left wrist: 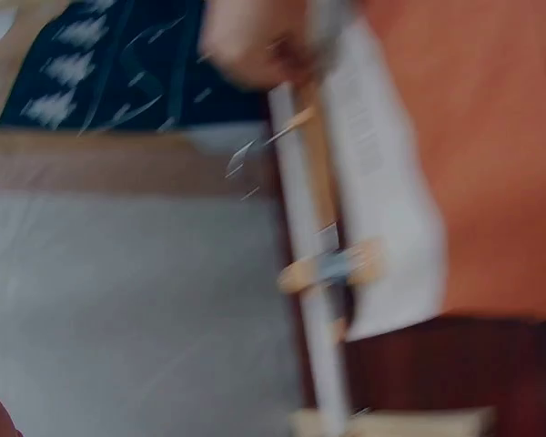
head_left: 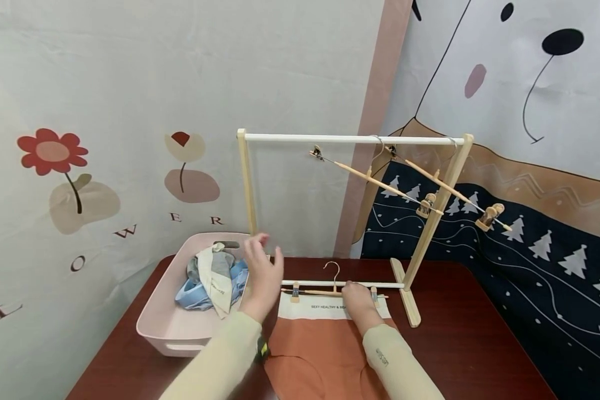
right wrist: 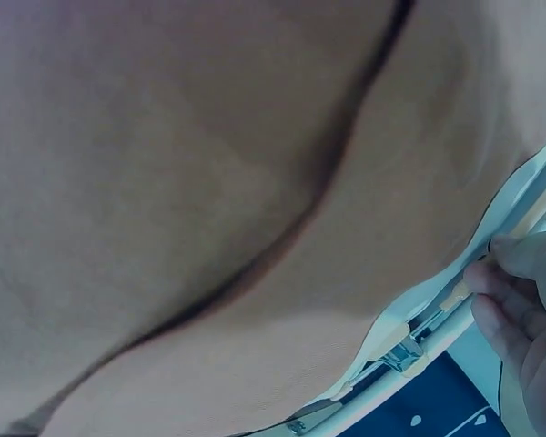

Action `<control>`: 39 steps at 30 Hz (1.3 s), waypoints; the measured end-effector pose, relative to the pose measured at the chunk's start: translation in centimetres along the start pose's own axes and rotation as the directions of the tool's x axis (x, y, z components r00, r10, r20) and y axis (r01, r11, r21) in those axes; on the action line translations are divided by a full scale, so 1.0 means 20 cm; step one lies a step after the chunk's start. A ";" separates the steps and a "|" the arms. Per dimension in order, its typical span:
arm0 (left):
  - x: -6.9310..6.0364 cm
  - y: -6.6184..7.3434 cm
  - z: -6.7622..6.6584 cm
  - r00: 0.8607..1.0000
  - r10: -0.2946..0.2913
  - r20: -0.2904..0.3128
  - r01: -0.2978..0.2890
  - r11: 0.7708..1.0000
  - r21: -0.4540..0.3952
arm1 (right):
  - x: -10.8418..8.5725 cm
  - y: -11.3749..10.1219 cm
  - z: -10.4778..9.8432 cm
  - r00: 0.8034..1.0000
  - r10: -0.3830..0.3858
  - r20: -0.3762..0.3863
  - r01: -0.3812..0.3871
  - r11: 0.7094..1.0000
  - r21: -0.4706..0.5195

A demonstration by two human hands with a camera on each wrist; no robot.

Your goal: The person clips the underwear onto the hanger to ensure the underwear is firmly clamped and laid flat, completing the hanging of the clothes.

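Observation:
An orange garment [head_left: 325, 350] with a white printed band hangs from a wooden clip hanger [head_left: 315, 292], a clip near each end. My right hand [head_left: 358, 303] grips the hanger bar between its hook and the right clip; in the right wrist view the fingers of the right hand [right wrist: 523, 309] pinch the bar. My left hand [head_left: 264, 275] is raised beside the rack's left post, fingers spread and holding nothing. The left wrist view, blurred, shows the left clip [left wrist: 332, 266] on the white band [left wrist: 387, 200].
A wooden rack with a white top rod [head_left: 330, 138] stands on the dark red table [head_left: 460, 333]. Two hangers with clips [head_left: 370, 176] hang on its right part. To the left, a pink basket [head_left: 155, 322] holds blue, grey and cream clothes [head_left: 217, 278].

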State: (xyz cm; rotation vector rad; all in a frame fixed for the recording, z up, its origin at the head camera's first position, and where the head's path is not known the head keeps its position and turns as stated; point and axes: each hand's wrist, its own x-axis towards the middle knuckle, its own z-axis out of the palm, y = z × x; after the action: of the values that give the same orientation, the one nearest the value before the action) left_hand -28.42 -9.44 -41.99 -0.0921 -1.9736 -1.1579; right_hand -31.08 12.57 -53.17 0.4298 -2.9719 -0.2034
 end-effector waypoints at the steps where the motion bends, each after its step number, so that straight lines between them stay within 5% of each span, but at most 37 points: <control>1: -0.05 -0.01 0.01 0.998 0.016 0.068 -0.018 0.999 0.028 | 0.00 0.00 0.00 1.000 -0.001 0.001 0.001 1.000 0.000; 4: -0.19 -0.07 0.05 0.956 0.020 0.293 -0.071 0.984 0.164 | 0.00 0.00 -0.01 1.000 -0.006 0.001 0.006 1.000 -0.003; 8: -0.34 -0.18 0.10 0.848 -0.063 0.526 -0.149 0.925 0.350 | 0.00 0.00 -0.01 1.000 -0.005 0.005 0.005 1.000 -0.009; 12: -0.41 -0.26 0.13 0.756 -0.119 0.643 -0.248 0.858 0.451 | -0.01 -0.01 -0.01 1.000 -0.006 0.006 0.006 1.000 0.007; 16: -0.43 -0.30 0.14 0.710 -0.123 0.694 -0.317 0.824 0.470 | -0.01 -0.02 -0.02 1.000 -0.006 -0.003 0.006 1.000 0.025; 24: -0.43 -0.27 0.15 0.663 -0.181 0.726 -0.403 0.732 0.550 | -0.02 -0.01 -0.03 1.000 0.017 0.008 -0.017 0.999 0.033; 29: -0.44 -0.26 0.16 0.653 -0.206 0.729 -0.467 0.648 0.602 | -0.02 -0.01 -0.03 1.000 0.020 0.006 -0.020 0.999 0.042; 32: -0.45 -0.25 0.17 0.651 -0.226 0.725 -0.478 0.620 0.622 | -0.02 -0.01 -0.03 1.000 0.020 -0.001 -0.020 0.999 0.049; 35: -0.45 -0.25 0.17 0.653 -0.248 0.716 -0.442 0.643 0.626 | -0.02 -0.01 -0.03 1.000 0.020 0.001 -0.020 0.999 0.045; 37: -0.44 -0.25 0.17 0.668 -0.247 0.702 -0.372 0.706 0.602 | -0.02 -0.01 -0.03 1.000 0.019 0.005 -0.019 0.999 0.042; 39: -0.43 -0.26 0.16 0.699 -0.235 0.676 -0.283 0.777 0.562 | -0.02 -0.01 -0.03 1.000 0.020 0.014 -0.021 0.999 0.033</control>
State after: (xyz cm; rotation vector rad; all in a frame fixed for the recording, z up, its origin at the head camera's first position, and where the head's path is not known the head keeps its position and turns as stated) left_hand -26.97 -7.22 -52.23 -0.2507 -2.9731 -0.3421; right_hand -30.56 12.50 -52.57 0.4035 -2.9951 -0.1554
